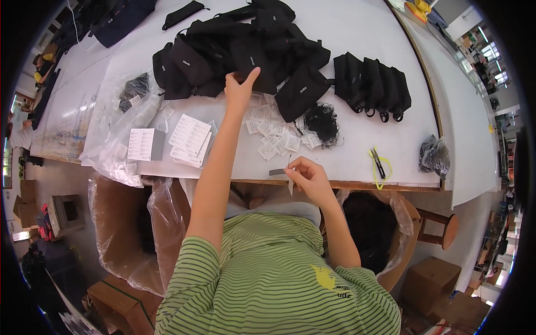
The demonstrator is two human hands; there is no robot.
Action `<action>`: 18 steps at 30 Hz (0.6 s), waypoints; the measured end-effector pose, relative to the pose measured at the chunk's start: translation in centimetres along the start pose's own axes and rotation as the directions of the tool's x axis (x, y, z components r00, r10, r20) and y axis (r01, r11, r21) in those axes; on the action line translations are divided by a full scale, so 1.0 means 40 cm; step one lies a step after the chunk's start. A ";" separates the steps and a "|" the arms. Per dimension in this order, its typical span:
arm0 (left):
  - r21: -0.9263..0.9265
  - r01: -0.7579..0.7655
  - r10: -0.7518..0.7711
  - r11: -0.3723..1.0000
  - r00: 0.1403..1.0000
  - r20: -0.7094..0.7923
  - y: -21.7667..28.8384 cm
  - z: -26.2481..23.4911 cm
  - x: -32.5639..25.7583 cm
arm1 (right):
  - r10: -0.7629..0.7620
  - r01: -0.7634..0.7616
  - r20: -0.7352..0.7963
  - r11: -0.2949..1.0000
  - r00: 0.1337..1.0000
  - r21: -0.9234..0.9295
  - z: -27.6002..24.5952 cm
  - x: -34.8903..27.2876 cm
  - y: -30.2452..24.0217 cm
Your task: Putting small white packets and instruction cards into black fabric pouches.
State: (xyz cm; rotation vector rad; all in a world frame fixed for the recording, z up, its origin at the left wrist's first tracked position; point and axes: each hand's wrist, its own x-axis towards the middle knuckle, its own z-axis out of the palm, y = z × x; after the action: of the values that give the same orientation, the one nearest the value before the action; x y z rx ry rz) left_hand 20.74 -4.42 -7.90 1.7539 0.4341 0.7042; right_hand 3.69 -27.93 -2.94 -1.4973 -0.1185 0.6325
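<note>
My left hand reaches across the table to a pile of black fabric pouches. Its thumb and fingers are at the lower edge of one black pouch with a small pale logo, gripping it. Near the table's front edge, my right hand pinches small paper tags on a dark string between thumb and fingers. Loose printed tags lie scattered between the hands. A tangle of black strings rests to their right, beside another pouch.
Several pouches stand in a row at right. Yellow-handled snips lie by the front edge. Stacks of white cards and a clear plastic bag sit at left. Plastic-lined cartons and a wooden stool are below the table.
</note>
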 end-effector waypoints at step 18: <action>0.402 -0.478 0.227 0.781 0.817 0.530 0.108 -0.294 -0.209 | 0.000 0.003 -0.108 1.000 0.994 0.029 -0.052 -0.047 0.000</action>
State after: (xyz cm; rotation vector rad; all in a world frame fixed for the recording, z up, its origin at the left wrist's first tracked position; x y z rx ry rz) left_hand 6.48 -2.19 -3.62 2.4924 -0.0698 0.4220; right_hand 3.04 -30.65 -2.57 -1.5001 -0.0267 0.5484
